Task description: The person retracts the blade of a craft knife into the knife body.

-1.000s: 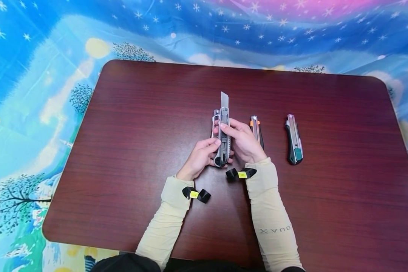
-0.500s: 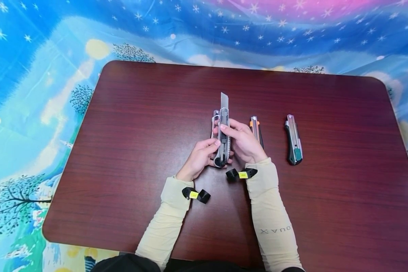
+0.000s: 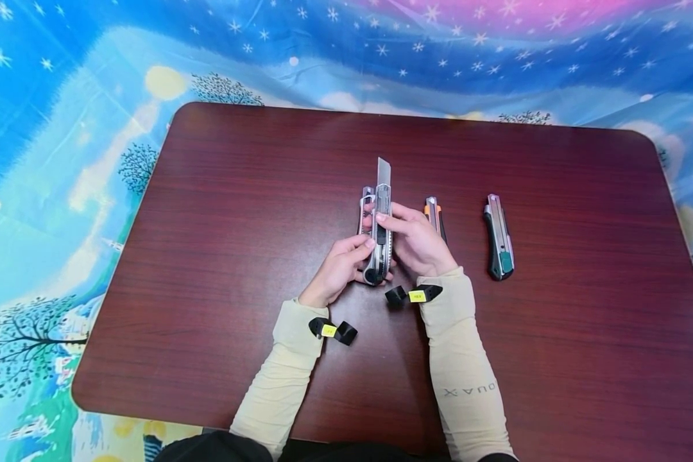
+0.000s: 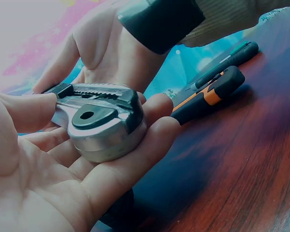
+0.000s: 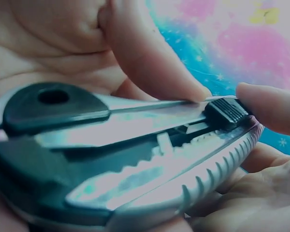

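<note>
A silver and black snap-off utility knife [image 3: 383,200] is held above the table, its bare blade [image 3: 384,172] extended and pointing away from me. My left hand [image 3: 341,266] grips the lower end; in the left wrist view the rounded butt [image 4: 99,140] rests on its fingers with the thumb along the side. Farther up, my right hand [image 3: 421,244] pinches the body from the right. In the right wrist view, a thumb from each side lies at the ribbed black slider [image 5: 225,114]. A second utility knife [image 3: 365,206] lies beneath, partly hidden by the hands.
Just right of my right hand lies an orange and black utility knife [image 3: 433,215], partly covered by that hand. Farther right is a black and green utility knife [image 3: 500,237]. The dark red wooden table [image 3: 237,256] has a patterned cloth [image 3: 323,51] behind it.
The blade end of the held knife and my right hand have shifted slightly to the right. My left hand and the knives on the table stay where they were.
</note>
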Action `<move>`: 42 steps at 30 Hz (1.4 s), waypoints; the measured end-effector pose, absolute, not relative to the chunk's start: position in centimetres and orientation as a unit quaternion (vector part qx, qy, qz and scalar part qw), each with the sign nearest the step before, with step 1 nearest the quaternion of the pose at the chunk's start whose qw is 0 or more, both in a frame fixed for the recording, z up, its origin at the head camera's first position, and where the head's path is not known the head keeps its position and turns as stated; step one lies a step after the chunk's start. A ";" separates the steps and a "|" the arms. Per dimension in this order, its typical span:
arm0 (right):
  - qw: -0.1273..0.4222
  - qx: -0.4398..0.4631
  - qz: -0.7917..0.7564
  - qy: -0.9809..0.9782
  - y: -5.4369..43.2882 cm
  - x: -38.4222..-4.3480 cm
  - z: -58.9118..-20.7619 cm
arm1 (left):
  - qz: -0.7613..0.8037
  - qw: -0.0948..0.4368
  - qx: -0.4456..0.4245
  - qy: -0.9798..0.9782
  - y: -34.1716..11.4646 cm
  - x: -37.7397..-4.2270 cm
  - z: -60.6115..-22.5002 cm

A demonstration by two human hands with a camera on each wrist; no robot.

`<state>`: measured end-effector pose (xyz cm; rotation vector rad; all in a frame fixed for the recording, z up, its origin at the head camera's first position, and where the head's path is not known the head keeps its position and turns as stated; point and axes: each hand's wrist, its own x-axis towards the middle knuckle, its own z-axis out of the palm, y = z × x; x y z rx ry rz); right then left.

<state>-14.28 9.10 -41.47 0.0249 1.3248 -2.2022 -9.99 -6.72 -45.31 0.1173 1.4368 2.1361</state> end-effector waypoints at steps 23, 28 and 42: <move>0.290 -0.005 -0.833 0.471 9.1 -14.2 -41.4 | 0.795 0.273 0.042 0.540 -6.7 -10.1 -45.5; 0.292 -0.006 -0.834 0.469 9.1 -14.2 -41.5 | 0.795 0.273 0.041 0.540 -6.8 -10.0 -45.5; 0.292 -0.003 -0.832 0.472 9.1 -14.2 -41.5 | 0.795 0.270 0.041 0.542 -6.7 -10.0 -45.6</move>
